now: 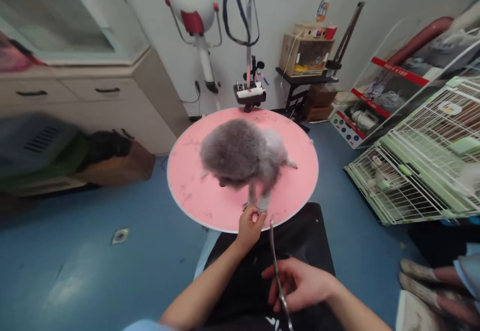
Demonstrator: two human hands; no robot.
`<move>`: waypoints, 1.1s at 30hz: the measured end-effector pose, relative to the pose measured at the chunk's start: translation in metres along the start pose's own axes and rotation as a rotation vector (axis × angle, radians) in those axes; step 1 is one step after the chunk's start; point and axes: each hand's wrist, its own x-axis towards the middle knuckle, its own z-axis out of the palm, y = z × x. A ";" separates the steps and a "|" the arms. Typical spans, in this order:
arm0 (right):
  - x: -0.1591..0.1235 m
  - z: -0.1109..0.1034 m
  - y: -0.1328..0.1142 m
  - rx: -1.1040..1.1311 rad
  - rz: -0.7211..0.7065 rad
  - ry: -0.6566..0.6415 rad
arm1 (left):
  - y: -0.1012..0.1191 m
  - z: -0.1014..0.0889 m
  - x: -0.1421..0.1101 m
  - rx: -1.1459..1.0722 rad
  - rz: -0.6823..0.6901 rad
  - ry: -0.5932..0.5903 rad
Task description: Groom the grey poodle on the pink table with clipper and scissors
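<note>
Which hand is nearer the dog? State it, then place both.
Left hand: at a front paw of the dog. Right hand: farther off, short of the pink table, with the scissors.

Pet grooming salon | round pink table [183, 191] scattered with fur | stand-mounted dryer [190, 2] | wire cages [423, 156]

text illegible, cage label [450, 108] blurred, display [318, 33] unreadable

room: left side of pink tabletop [186, 173] | blocking middle: grey dog [240, 151] | blocking far edge: pole [249, 26], black tray [258, 99]
</note>
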 end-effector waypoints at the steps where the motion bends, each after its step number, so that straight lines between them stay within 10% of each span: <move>1: -0.001 -0.003 -0.003 0.008 0.039 -0.041 | -0.001 0.001 -0.003 -0.015 0.011 0.014; 10: 0.009 -0.025 -0.027 0.042 -0.008 -0.106 | 0.000 -0.003 -0.009 -0.078 0.063 0.018; 33: 0.015 -0.003 -0.022 -0.102 -0.011 0.193 | -0.012 0.008 -0.014 0.011 0.068 -0.077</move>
